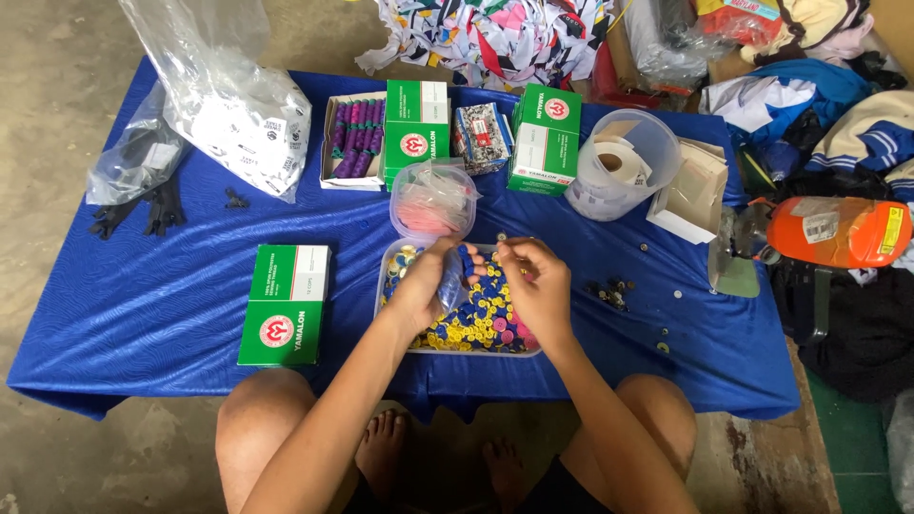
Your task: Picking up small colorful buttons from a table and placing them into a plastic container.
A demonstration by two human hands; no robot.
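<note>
A clear rectangular tray full of yellow, blue and pink buttons sits on the blue cloth in front of me. My left hand is closed on a small clear bag holding blue buttons, just above the tray. My right hand hovers over the tray's right side, fingertips pinched near the bag's mouth; what it pinches is too small to tell. A round clear tub with pink contents stands just behind the tray.
Green-and-white boxes lie at left and at the back. Also here: an open box of purple zips, plastic bags, a tub with tape rolls, loose dark buttons, an orange appliance.
</note>
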